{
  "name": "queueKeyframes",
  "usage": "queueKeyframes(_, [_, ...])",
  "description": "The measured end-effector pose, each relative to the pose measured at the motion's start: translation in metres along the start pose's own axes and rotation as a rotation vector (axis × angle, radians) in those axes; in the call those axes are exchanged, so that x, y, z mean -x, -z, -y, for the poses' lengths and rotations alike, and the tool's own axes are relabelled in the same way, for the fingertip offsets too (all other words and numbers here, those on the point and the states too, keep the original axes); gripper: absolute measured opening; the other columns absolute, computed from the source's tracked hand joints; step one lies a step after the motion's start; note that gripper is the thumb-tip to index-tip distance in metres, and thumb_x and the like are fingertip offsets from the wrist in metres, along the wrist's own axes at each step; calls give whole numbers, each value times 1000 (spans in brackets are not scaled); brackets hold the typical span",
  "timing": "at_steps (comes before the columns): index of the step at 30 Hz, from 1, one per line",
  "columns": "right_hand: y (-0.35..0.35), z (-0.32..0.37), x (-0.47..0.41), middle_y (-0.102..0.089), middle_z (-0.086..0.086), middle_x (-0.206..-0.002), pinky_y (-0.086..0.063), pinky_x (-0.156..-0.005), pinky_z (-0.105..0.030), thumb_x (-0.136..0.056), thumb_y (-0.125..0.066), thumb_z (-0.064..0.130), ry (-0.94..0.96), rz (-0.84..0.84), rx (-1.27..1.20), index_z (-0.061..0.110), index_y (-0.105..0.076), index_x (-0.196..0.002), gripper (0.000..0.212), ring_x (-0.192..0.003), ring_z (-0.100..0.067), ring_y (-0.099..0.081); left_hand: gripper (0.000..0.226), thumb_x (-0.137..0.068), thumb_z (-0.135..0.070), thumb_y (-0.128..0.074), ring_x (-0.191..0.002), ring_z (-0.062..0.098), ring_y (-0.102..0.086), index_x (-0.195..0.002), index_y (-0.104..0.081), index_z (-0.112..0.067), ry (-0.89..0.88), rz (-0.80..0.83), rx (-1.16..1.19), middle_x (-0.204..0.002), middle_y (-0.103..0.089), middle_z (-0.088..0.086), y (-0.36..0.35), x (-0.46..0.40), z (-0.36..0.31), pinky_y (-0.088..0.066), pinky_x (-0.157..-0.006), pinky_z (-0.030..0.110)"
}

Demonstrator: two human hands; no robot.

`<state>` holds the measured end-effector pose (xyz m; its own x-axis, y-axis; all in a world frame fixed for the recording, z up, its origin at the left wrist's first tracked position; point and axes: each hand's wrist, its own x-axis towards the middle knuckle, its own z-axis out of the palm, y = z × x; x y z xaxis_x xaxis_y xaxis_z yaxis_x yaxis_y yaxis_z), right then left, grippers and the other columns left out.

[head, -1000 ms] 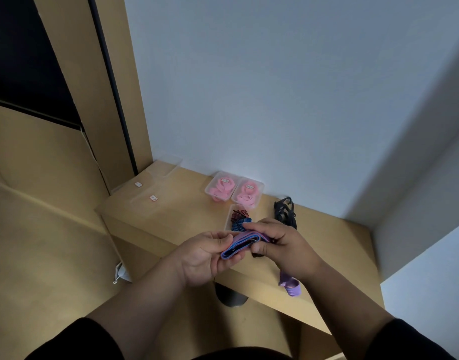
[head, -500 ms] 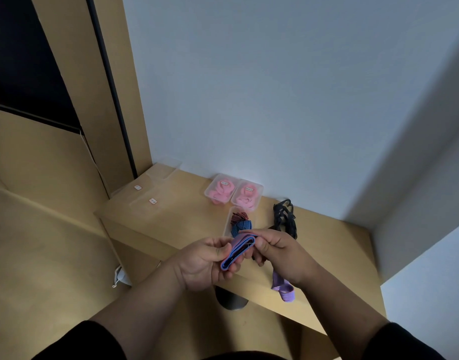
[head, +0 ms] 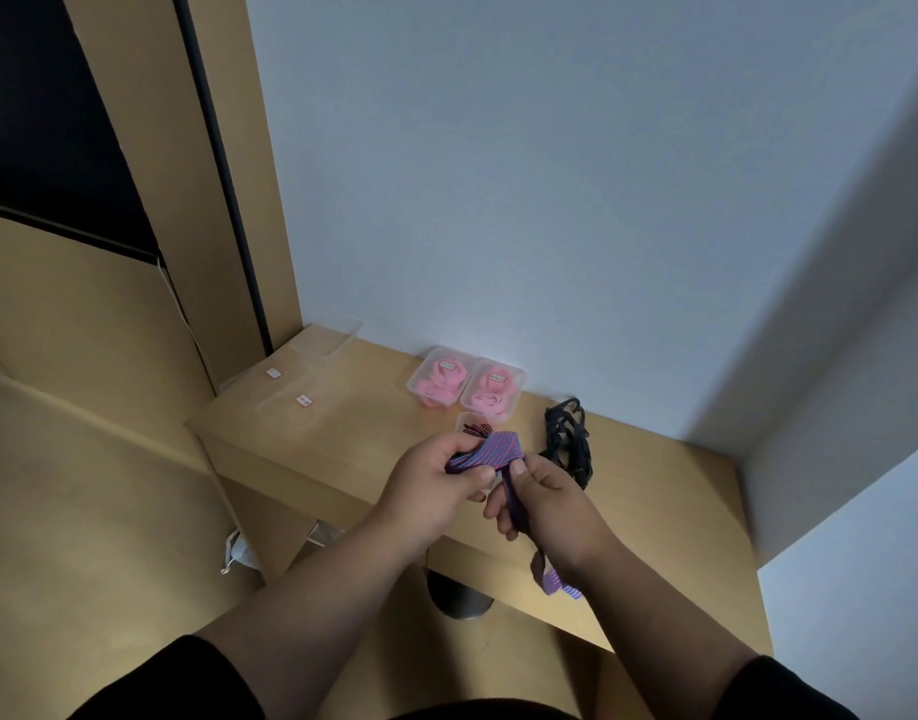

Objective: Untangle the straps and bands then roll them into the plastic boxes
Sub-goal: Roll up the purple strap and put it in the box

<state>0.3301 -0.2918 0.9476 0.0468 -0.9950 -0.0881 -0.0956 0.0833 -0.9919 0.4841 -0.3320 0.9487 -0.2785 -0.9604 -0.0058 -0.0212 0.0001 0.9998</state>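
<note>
Fingers of the left hand (head: 436,491) curl round the wound part of the purple striped band (head: 490,452), thumb on top; the right hand (head: 545,504) pinches the loose length, whose tail hangs down past the wrist, off the near edge of the wooden shelf (head: 342,433). Should either pinch slacken, the coil would likely spring open and the tail drag it down. Just beyond the hands lies a part-filled plastic box (head: 469,424); the tangled black straps (head: 568,441) to its right could snag the band. Two boxes of pink bands (head: 467,389) stand farther back.
</note>
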Motion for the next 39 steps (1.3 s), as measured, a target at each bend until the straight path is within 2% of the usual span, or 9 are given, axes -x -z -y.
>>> queueKeyframes(7, [-11, 13, 0, -65, -20, -75, -47, -55, -29, -100, -37, 60, -206, -51, -194, 1, -68, -93, 67, -58, -23, -57, 27, -80, -2, -65, -86, 2, -56, -100, -75, -16, -525, -25, -659, -91, -60, -8, 3, -5, 13, -38, -78, 4])
queueKeyframes(10, [-13, 18, 0, -64, -20, -76, -47, -56, -29, -104, -40, 51, -281, -44, -250, 0, -67, -93, 59, -60, -24, -59, 32, -73, 5, -62, -91, 7, -52, -98, -75, -10, -687, -20, -730, -96, -64, 1, 6, -8, 17, -37, -81, 5])
queueKeyframes(12, [-13, 19, 1, -64, -20, -79, -45, -56, -28, -107, -41, 40, -261, -29, -292, -1, -66, -97, 50, -64, -24, -59, 39, -77, 6, -62, -97, 5, -52, -105, -71, -19, -579, 27, -637, -104, -61, -1, 8, -6, 9, -39, -85, 8])
queueKeyframes(15, [-13, 17, 3, -66, -18, -83, -44, -60, -30, -108, -40, 30, -217, -25, -338, 1, -65, -106, 39, -68, -23, -61, 56, -81, -6, -72, -91, 5, -63, -111, -52, -48, -143, 93, -329, -109, -60, -7, 17, -4, 5, -54, -81, 25])
queueKeyframes(19, [-15, 11, 2, -71, -16, -94, -48, -62, -30, -107, -44, 25, -209, -41, -335, 1, -63, -118, 33, -74, -23, -64, 27, -88, -23, -71, -58, 19, -61, -114, -63, -19, 146, 324, -163, -92, -68, 8, 35, -1, 6, -52, -56, 34])
queueKeyframes(23, [-20, 11, 3, -74, -14, -98, -53, -76, -33, -107, -43, 25, -193, 24, -234, 4, -63, -120, 31, -85, -25, -71, 29, -101, -38, -55, -45, 21, -51, -100, -64, -10, 273, 215, -97, -69, -65, 7, 36, 2, 7, -48, -57, 36])
queueKeyframes(30, [-39, 5, 2, -73, -15, -85, -54, -84, -42, -105, -48, 31, -307, 62, -230, 2, -68, -104, 35, -68, -20, -68, 10, -97, -9, -60, -48, 14, -57, -87, -62, -8, 149, 35, -89, -71, -62, 9, 40, 7, 8, -46, -44, 21])
queueKeyframes(34, [-50, 5, -1, -66, -16, -67, -53, -72, -41, -107, -46, 25, -361, -14, -254, -1, -59, -97, 30, -59, -24, -63, 5, -92, -17, -66, -55, 15, -64, -94, -69, -13, -64, -100, -353, -67, -66, 2, 45, 7, 22, -51, -57, 25])
queueKeyframes(39, [-53, 11, -1, -72, -15, -77, -59, -71, -33, -105, -50, 24, -411, 10, -346, 1, -62, -104, 26, -67, -22, -70, 38, -86, -35, -46, -89, 12, -57, -112, -70, -20, -386, -85, -746, -93, -68, -2, 54, 11, 31, -44, -77, 28])
